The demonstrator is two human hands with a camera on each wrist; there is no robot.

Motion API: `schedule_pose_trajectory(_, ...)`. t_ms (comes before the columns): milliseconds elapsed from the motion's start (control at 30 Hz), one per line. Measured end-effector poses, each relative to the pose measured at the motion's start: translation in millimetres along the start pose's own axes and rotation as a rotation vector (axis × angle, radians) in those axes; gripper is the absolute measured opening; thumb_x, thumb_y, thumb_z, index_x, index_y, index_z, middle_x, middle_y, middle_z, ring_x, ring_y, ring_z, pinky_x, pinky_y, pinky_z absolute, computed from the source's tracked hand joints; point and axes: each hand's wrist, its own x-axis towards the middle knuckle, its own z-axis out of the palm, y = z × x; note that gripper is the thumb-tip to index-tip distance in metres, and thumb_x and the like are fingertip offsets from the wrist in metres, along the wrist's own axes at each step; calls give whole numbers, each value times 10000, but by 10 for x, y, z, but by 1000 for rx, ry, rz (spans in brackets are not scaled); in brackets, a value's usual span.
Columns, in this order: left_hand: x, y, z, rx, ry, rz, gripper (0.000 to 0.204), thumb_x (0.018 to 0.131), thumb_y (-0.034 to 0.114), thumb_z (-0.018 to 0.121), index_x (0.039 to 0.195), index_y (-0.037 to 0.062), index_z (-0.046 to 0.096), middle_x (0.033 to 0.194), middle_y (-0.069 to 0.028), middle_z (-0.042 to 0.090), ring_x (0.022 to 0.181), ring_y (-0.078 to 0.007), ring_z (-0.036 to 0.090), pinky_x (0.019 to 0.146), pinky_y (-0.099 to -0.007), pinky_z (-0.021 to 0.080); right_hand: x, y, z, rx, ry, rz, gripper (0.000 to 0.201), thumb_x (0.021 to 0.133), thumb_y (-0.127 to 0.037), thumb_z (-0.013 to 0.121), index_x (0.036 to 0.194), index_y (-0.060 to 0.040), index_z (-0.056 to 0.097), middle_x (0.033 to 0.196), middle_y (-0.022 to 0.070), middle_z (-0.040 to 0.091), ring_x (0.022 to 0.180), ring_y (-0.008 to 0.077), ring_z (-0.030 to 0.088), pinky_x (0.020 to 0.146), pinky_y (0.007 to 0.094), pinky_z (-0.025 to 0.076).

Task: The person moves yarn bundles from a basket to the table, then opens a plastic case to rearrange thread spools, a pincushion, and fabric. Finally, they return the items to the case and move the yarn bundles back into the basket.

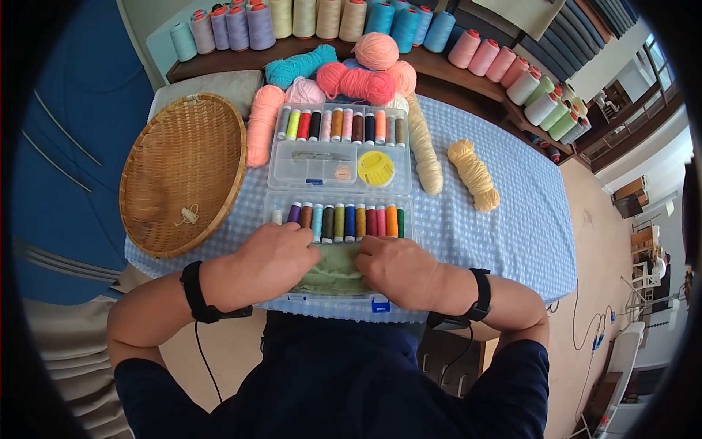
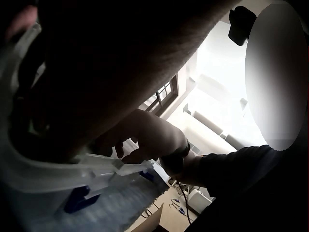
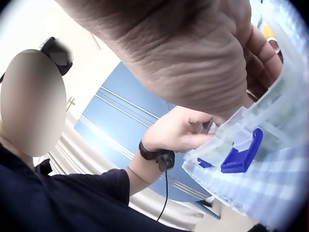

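Observation:
In the head view, a green cloth lies creased in the front part of an open clear case, below a row of colored thread spools. My left hand grips the cloth's left side with bent fingers. On its right side my right hand holds it, knuckles up. Both hands' fingertips are hidden. In the right wrist view, the left hand is at the case's edge, near a blue latch. The left wrist view is dark; the right hand shows over the case.
The raised lid holds more spools and a yellow round box. A wicker basket stands left. Yarn skeins lie behind, a yellow one at right. Thread cones line the back shelf. Blue checked cloth covers the table.

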Motion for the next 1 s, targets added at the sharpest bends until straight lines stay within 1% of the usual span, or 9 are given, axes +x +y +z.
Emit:
schedule_pose_trajectory(100, -11, 47, -94, -115, 117, -12, 123, 805, 107, 760, 822, 59, 648, 855, -95, 608, 826, -317, 643, 744, -439, 553, -20, -19, -141, 33, -17, 21, 113, 794, -26, 714, 906, -25, 723, 990, 172, 664, 924, 360, 737, 756, 458, 617)
schedule_pose_trajectory(233, -73, 88, -159, -178, 97, 19, 112, 824, 101, 747, 822, 59, 643, 865, -110, 613, 845, -334, 646, 747, -455, 555, -112, -4, -239, 86, 4, 11, 87, 815, -35, 709, 898, -18, 722, 968, 181, 673, 925, 378, 731, 782, 472, 609)
schedule_pose_trajectory(300, -96, 14, -59, -289, -32, 104, 96, 902, 132, 721, 907, 49, 675, 892, -122, 630, 875, -353, 661, 783, -475, 562, -93, 134, -164, 205, -123, -184, 79, 850, -51, 695, 911, -5, 715, 963, 194, 687, 916, 407, 720, 818, 491, 595)
schedule_pose_trajectory(500, 19, 95, -251, -352, -184, -15, 190, 1025, 206, 646, 1095, 42, 712, 916, -133, 654, 893, -370, 681, 814, -491, 570, -44, 163, -75, 236, -91, -102, 101, 913, -89, 684, 900, 10, 699, 973, 207, 698, 921, 429, 720, 835, 500, 584)
schedule_pose_trajectory(633, -23, 76, -113, -316, -136, 16, 184, 1008, 207, 674, 1082, 44, 713, 937, -147, 662, 882, -376, 677, 810, -499, 566, -80, 192, -186, 233, -99, -147, 146, 918, -112, 712, 973, 23, 695, 1006, 218, 706, 932, 424, 726, 825, 503, 585)
schedule_pose_trajectory(700, -62, 100, -156, -342, 56, -15, 188, 965, 235, 736, 1013, 58, 693, 869, -120, 640, 848, -356, 674, 767, -482, 552, -122, 229, -310, 230, 251, 56, 268, 928, -146, 745, 1108, 45, 689, 1035, 231, 709, 917, 426, 728, 810, 497, 591)
schedule_pose_trajectory(733, -97, 135, -211, -333, 49, -5, 188, 965, 235, 736, 1013, 58, 693, 869, -120, 640, 848, -356, 674, 767, -482, 552, -104, 290, -328, 231, 264, 62, 268, 928, -146, 745, 1108, 45, 689, 1035, 231, 709, 917, 426, 728, 810, 497, 591)
schedule_pose_trajectory(800, -179, 211, -323, -323, 169, -12, 245, 899, 242, 810, 1008, 66, 679, 890, -100, 618, 856, -337, 653, 749, -472, 536, -34, 520, -345, 181, 632, 363, 413, 935, -185, 778, 1245, 68, 677, 1015, 247, 719, 902, 415, 738, 801, 485, 599)
schedule_pose_trajectory(1000, -369, 335, -31, -215, 62, 44, 226, 864, 200, 823, 1009, 104, 678, 893, -60, 609, 861, -283, 653, 753, -423, 505, 397, 1245, -138, 436, 751, 582, 654, 971, -305, 778, 1434, 118, 593, 1058, 273, 763, 946, 393, 761, 830, 468, 607)
